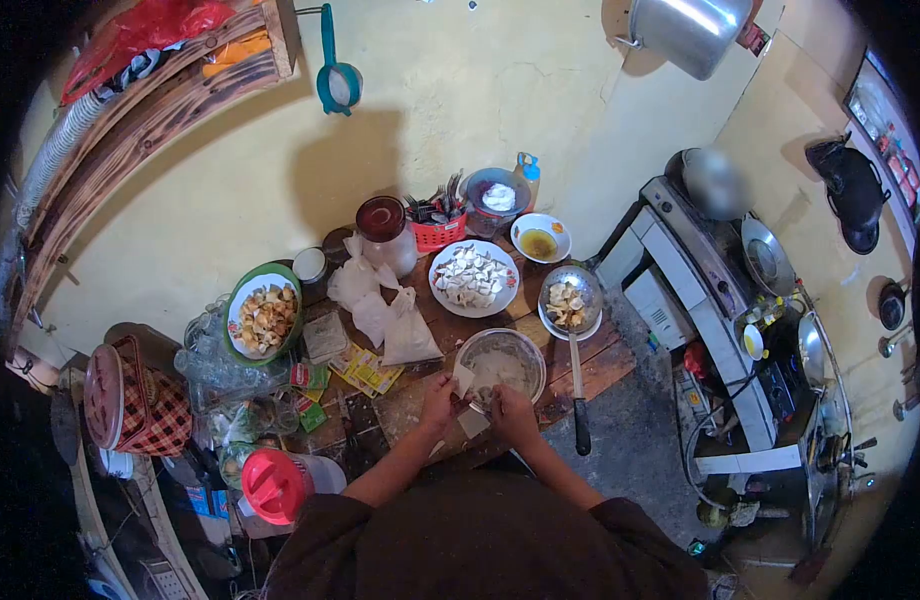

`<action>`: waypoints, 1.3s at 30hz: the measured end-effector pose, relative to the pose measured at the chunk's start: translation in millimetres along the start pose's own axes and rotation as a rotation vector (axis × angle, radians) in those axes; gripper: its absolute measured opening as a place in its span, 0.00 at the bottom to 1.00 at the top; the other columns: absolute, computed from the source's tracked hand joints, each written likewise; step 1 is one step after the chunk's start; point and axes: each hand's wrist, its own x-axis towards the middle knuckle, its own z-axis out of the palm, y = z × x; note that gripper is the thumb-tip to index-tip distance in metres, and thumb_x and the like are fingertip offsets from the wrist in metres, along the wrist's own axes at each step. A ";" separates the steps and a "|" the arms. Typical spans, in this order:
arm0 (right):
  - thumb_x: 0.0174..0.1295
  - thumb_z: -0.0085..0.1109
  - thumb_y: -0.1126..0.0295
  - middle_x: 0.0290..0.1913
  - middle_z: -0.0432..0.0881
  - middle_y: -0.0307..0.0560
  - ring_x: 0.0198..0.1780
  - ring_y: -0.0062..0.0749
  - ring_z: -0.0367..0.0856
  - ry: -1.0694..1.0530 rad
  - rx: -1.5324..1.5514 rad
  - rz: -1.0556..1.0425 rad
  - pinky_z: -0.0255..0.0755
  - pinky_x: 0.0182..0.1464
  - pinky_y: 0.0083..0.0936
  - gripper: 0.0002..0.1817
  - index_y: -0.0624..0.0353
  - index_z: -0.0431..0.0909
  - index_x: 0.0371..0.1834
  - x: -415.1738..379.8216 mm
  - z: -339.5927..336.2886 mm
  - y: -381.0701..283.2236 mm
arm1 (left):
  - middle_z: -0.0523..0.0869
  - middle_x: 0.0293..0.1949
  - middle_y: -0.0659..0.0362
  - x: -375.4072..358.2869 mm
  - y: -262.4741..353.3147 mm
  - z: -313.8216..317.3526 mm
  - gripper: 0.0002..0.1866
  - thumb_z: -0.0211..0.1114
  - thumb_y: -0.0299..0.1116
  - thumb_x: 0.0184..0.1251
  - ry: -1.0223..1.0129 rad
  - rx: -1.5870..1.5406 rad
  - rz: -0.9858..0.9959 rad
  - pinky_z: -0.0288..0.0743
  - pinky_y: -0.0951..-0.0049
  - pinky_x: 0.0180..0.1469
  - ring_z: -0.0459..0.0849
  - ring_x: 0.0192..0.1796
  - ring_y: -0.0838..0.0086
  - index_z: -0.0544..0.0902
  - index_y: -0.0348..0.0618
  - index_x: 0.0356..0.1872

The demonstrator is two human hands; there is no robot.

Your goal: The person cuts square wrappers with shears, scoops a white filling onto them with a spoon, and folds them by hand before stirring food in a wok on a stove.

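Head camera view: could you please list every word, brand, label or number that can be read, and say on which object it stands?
No text is readable with certainty.
Yellow packets: printed, too small to read.
Green packet: print too small to read.
Blue packaging: markings too blurred to read.

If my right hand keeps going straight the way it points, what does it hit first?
Your right hand would likely meet the bowl first; whether it catches the near rim or clears it is unclear from above.
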 end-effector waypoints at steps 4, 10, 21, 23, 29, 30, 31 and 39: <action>0.61 0.48 0.72 0.22 0.76 0.54 0.25 0.52 0.77 -0.015 -0.024 0.178 0.69 0.27 0.39 0.06 0.63 0.71 0.31 -6.6 0.4 -1.0 | 0.79 0.33 0.59 4.7 -7.2 -7.7 0.07 0.49 0.32 0.67 -0.072 -0.018 0.018 0.80 0.72 0.34 0.79 0.30 0.74 0.72 0.43 0.41; 0.64 0.43 0.70 0.20 0.76 0.51 0.23 0.42 0.79 0.195 0.270 0.263 0.70 0.26 0.33 0.09 0.63 0.70 0.31 3.9 -15.5 -17.2 | 0.78 0.30 0.60 11.8 -12.2 -8.8 0.06 0.50 0.31 0.66 -0.046 -0.068 0.069 0.78 0.75 0.31 0.77 0.24 0.76 0.72 0.43 0.39; 0.64 0.44 0.69 0.29 0.74 0.60 0.31 0.53 0.74 -0.047 0.002 0.096 0.66 0.35 0.39 0.10 0.64 0.71 0.31 4.1 4.9 -2.0 | 0.76 0.28 0.59 6.6 6.4 -0.5 0.08 0.48 0.30 0.65 0.057 0.129 0.163 0.70 0.79 0.27 0.73 0.25 0.78 0.74 0.40 0.37; 0.64 0.43 0.69 0.28 0.74 0.59 0.30 0.51 0.74 -0.023 0.074 0.095 0.66 0.33 0.38 0.10 0.64 0.71 0.31 4.5 5.5 -3.5 | 0.77 0.28 0.60 5.5 7.3 2.0 0.08 0.48 0.31 0.65 0.059 0.121 0.158 0.71 0.79 0.28 0.73 0.25 0.79 0.74 0.39 0.38; 0.66 0.41 0.68 0.25 0.75 0.53 0.28 0.42 0.77 0.030 0.236 0.369 0.67 0.31 0.35 0.12 0.64 0.70 0.30 15.7 -14.2 -9.0 | 0.77 0.31 0.61 11.6 3.1 -3.0 0.08 0.48 0.32 0.66 0.091 0.184 0.157 0.73 0.80 0.30 0.76 0.29 0.79 0.75 0.41 0.36; 0.66 0.40 0.68 0.25 0.76 0.52 0.27 0.39 0.77 0.087 0.222 0.383 0.68 0.30 0.34 0.12 0.64 0.70 0.31 17.0 -16.2 -8.5 | 0.77 0.31 0.61 13.0 2.1 -5.0 0.08 0.48 0.32 0.66 0.046 0.199 0.158 0.74 0.79 0.31 0.76 0.30 0.79 0.74 0.41 0.37; 0.66 0.40 0.68 0.25 0.76 0.52 0.27 0.39 0.77 0.087 0.221 0.381 0.68 0.30 0.34 0.12 0.64 0.70 0.31 17.9 -14.1 -6.5 | 0.77 0.31 0.61 11.3 4.3 -2.7 0.08 0.48 0.32 0.66 0.046 0.197 0.160 0.74 0.79 0.31 0.76 0.30 0.79 0.74 0.41 0.37; 0.65 0.43 0.69 0.25 0.76 0.57 0.30 0.54 0.76 0.007 0.007 0.101 0.68 0.31 0.39 0.08 0.62 0.68 0.33 14.9 17.4 6.6 | 0.77 0.28 0.63 22.0 -5.3 -14.0 0.07 0.48 0.30 0.66 0.027 0.353 0.325 0.73 0.77 0.31 0.76 0.28 0.80 0.75 0.41 0.34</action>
